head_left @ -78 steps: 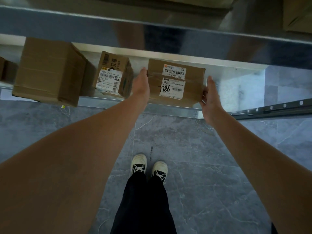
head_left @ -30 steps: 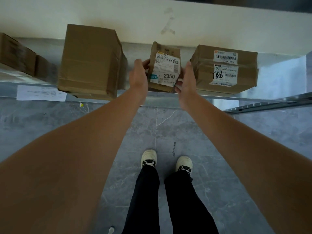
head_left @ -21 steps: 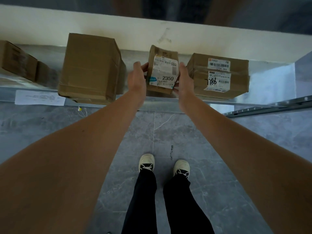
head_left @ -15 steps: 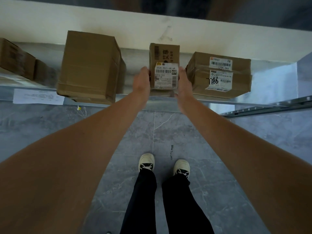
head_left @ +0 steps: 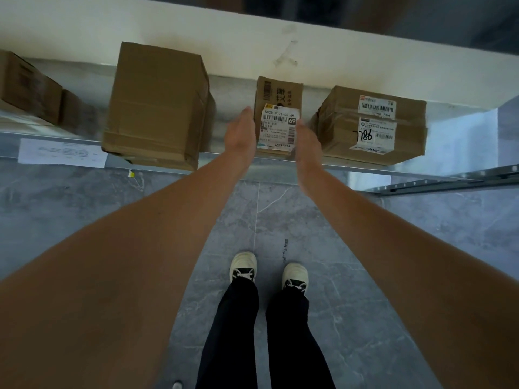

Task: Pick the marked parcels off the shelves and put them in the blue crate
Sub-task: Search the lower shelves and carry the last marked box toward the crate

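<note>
1. Vs 0.5 s ago: small parcel (head_left: 278,115) sits flat on the shelf (head_left: 224,158), "69" label up; both hands have slid back a bit toward the front edge. 1 s ago it was tipped up in the hands w/ the "2350" label facing the camera.
2. Left hand (head_left: 241,133) lies along the parcel's left side, fingers straight, nothing curled round it. Contact w/ the side: can't tell.
3. Right hand (head_left: 307,141) mirrors it on the right side, fingers straight, palm facing the box; no grip seen.
4. Room: narrow gaps either side. Big plain box (head_left: 157,108) is near on the left; "786" parcel (head_left: 373,124) near on the right, right hand between it and the small parcel.
5. Parcel's front is at the shelf lip; white wall strip (head_left: 196,32) just behind the row.
6. Both forearms reach fwd, nearly parallel, converging at the parcel.
7. Further left: darker boxes (head_left: 28,85), paper sheet (head_left: 61,153) on the shelf edge.
8. Below: grey tile floor (head_left: 393,234), person's shoes (head_left: 243,266).
</note>
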A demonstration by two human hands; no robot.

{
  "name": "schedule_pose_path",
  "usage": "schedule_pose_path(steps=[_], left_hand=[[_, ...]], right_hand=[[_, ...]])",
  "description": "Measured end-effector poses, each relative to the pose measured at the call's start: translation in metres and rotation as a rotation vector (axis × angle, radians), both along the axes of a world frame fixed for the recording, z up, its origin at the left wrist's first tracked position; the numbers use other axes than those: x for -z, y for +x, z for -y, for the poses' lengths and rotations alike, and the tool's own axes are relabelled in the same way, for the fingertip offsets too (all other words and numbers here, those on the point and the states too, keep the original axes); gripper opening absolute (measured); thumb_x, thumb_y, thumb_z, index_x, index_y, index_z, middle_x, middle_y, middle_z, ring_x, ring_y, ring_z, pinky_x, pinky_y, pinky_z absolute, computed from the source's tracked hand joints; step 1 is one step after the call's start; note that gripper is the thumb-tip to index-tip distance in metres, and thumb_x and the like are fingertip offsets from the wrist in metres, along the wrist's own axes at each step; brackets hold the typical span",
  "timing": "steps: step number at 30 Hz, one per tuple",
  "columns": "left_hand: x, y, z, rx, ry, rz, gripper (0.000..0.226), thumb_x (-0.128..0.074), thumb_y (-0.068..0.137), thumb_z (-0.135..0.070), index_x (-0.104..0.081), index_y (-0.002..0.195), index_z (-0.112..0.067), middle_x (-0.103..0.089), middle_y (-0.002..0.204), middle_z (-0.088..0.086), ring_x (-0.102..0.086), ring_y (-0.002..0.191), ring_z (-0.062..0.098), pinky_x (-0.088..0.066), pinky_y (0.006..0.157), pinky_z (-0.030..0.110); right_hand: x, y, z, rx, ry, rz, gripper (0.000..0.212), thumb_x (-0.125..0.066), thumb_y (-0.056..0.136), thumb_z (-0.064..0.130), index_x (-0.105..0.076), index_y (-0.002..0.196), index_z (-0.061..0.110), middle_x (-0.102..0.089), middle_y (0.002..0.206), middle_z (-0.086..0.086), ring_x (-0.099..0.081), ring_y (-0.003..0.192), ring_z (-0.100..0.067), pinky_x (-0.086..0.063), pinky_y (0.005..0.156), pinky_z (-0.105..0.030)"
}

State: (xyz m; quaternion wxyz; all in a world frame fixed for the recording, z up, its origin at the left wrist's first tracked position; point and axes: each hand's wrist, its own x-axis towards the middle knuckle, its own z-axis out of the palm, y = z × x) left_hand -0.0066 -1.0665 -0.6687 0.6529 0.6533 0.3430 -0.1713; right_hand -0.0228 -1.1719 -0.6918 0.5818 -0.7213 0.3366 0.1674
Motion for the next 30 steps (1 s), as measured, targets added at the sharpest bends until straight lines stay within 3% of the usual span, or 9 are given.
schedule_pose_path(steps=[3,7,9,10,12,14,20,27,30], left_hand=[[-0.012,-0.014,0.0,-0.092,0.074,0.051,0.033,-0.037,0.1,-0.023,-0.039,0.067,-0.018,-0.039,0.067,-0.002,-0.038,0.064,0.012,-0.036,0.063,0.029],[-0.027,-0.043,-0.009,-0.121,0.196,0.199,0.036,-0.038,0.1,-0.019,-0.036,0.064,-0.019,-0.034,0.061,-0.006,-0.03,0.056,0.006,-0.029,0.056,0.021],[-0.037,-0.055,-0.025,-0.18,0.265,0.247,0.027,-0.04,0.097,-0.017,-0.045,0.071,-0.022,-0.041,0.066,-0.011,-0.035,0.056,0.0,-0.033,0.057,0.017],[-0.04,-0.058,-0.035,-0.208,0.293,0.257,0.023,-0.042,0.096,-0.017,-0.049,0.076,-0.026,-0.046,0.071,-0.012,-0.042,0.061,-0.003,-0.038,0.063,0.015],[-0.04,-0.062,-0.062,-0.233,0.338,0.29,0.017,-0.044,0.093,-0.022,-0.06,0.085,-0.025,-0.06,0.084,-0.003,-0.057,0.076,0.008,-0.048,0.077,0.028],[-0.039,-0.063,-0.09,-0.216,0.459,0.306,0.035,-0.043,0.086,-0.032,-0.065,0.107,-0.015,-0.066,0.102,0.01,-0.063,0.094,0.024,-0.053,0.086,0.041],[-0.037,-0.053,-0.166,-0.11,0.655,0.233,0.045,-0.045,0.088,-0.025,-0.051,0.131,-0.012,-0.044,0.135,0.007,-0.046,0.121,0.023,-0.042,0.099,0.037],[-0.026,-0.054,-0.226,0.091,0.612,0.107,0.057,-0.044,0.096,-0.034,-0.031,0.149,-0.018,-0.025,0.156,0.006,-0.023,0.142,0.026,-0.024,0.115,0.045],[-0.015,-0.047,-0.238,0.117,0.544,0.074,0.057,-0.042,0.096,-0.034,-0.029,0.15,-0.02,-0.025,0.156,0.006,-0.024,0.142,0.026,-0.024,0.116,0.046]], right_hand=[[-0.005,-0.013,-0.009,0.05,-0.188,0.11,0.08,-0.036,0.078,0.066,-0.05,0.136,0.012,-0.06,0.131,-0.007,-0.056,0.122,-0.024,-0.049,0.101,-0.045],[-0.039,-0.029,-0.031,-0.095,-0.327,0.264,0.04,-0.045,0.098,0.033,-0.053,0.129,0.009,-0.054,0.127,-0.006,-0.047,0.109,-0.012,-0.044,0.093,-0.03],[-0.047,-0.035,-0.042,-0.139,-0.308,0.276,0.04,-0.046,0.1,0.027,-0.048,0.137,0.01,-0.048,0.135,-0.006,-0.045,0.117,-0.015,-0.04,0.094,-0.027],[-0.052,-0.038,-0.049,-0.147,-0.288,0.278,0.042,-0.046,0.101,0.027,-0.046,0.139,0.01,-0.046,0.139,-0.007,-0.045,0.122,-0.018,-0.04,0.098,-0.029],[-0.06,-0.042,-0.065,-0.202,-0.264,0.27,0.043,-0.046,0.1,0.028,-0.046,0.139,0.009,-0.045,0.142,-0.008,-0.044,0.128,-0.023,-0.038,0.103,-0.034],[-0.064,-0.044,-0.08,-0.263,-0.24,0.237,0.044,-0.046,0.1,0.03,-0.046,0.14,0.01,-0.045,0.143,-0.009,-0.042,0.131,-0.024,-0.036,0.105,-0.034],[-0.061,-0.033,-0.124,-0.308,-0.208,0.1,0.051,-0.044,0.1,0.037,-0.042,0.145,0.013,-0.044,0.149,-0.008,-0.042,0.136,-0.024,-0.033,0.108,-0.035],[-0.052,-0.029,-0.177,-0.184,-0.209,-0.029,0.052,-0.039,0.102,0.041,-0.041,0.147,0.013,-0.042,0.151,-0.007,-0.038,0.139,-0.025,-0.03,0.11,-0.035],[-0.043,-0.028,-0.192,-0.139,-0.182,-0.02,0.034,-0.043,0.098,0.049,-0.052,0.114,0.02,-0.054,0.118,-0.007,-0.05,0.113,-0.024,-0.037,0.091,-0.035]])
